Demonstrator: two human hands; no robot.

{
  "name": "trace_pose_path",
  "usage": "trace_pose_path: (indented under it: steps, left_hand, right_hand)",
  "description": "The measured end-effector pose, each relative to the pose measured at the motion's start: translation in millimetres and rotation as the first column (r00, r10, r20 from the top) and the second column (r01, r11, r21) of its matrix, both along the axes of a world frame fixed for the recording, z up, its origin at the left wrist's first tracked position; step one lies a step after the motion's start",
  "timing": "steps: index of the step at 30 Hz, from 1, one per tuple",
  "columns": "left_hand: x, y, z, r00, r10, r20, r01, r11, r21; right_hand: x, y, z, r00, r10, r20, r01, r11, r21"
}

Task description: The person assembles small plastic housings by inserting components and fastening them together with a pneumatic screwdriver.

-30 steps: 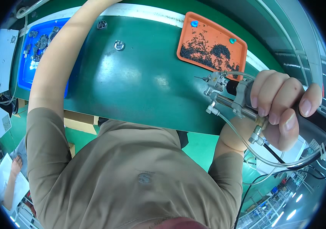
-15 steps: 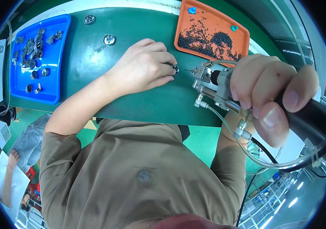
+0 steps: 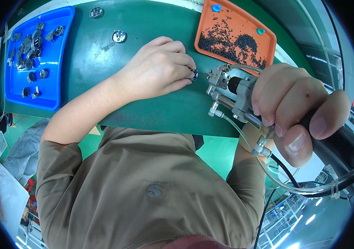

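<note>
My left hand (image 3: 163, 66) rests on the green workbench, its fingertips closed round a small dark round part (image 3: 194, 74) with silvery bits. Only that part's right side shows; the rest lies under my fingers. In my right hand (image 3: 299, 108) is a metal-headed power screwdriver (image 3: 237, 89) with a black body, thin air hoses and fittings. It lies nearly sideways in the picture, its thin bit pointing left at the part. The bit's tip is very near the part's right edge; whether they touch I cannot tell.
An orange tray (image 3: 273, 50) of tiny black screws, with a blue and a green knob in it, stands at the back right. The blue tray (image 3: 56, 83) at left holds several dark round parts. Two similar parts (image 3: 119, 36) (image 3: 96, 12) lie on the green bench (image 3: 156, 116).
The screwdriver has come slightly left, and its bit is closer to the part in my left hand. My left hand keeps the same grip. The whole view has shifted a little.
</note>
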State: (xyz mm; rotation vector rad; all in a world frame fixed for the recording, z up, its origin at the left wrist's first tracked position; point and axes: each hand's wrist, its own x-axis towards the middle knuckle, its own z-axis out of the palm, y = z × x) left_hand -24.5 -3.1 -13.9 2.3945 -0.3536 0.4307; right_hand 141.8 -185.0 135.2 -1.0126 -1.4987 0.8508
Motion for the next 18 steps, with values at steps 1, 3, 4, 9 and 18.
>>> trace_pose_path:
  steps: [1,3,4,9,18]
  left_hand:
    - [0.2,0.1,0.5,1.0,0.002,-0.001,-0.002,1.0,-0.002]
    - [0.7,0.2,1.2,1.0,0.004,-0.012,-0.004,1.0,-0.003]
    - [1.0,-0.2,1.0,1.0,0.004,-0.013,-0.004,1.0,-0.006]
    - [0.9,-0.2,0.5,1.0,0.01,-0.002,-0.01,1.0,-0.006]
    - [1.0,3.2,-3.3,0.998,-0.043,0.036,0.044,0.999,-0.012]
  right_hand:
    - [-0.5,-0.8,1.7,1.0,-0.012,0.016,0.013,0.999,-0.034]
    - [-3.1,2.7,-3.1,0.999,-0.031,0.015,0.031,0.999,0.009]
    - [-4.5,4.2,-5.0,0.999,-0.052,0.015,0.051,0.997,0.053]
    - [-8.4,8.9,-9.5,0.998,-0.069,-0.013,0.07,0.997,0.038]
    - [-42.9,14.2,-7.3,0.888,-0.456,-0.066,0.459,0.887,0.051]
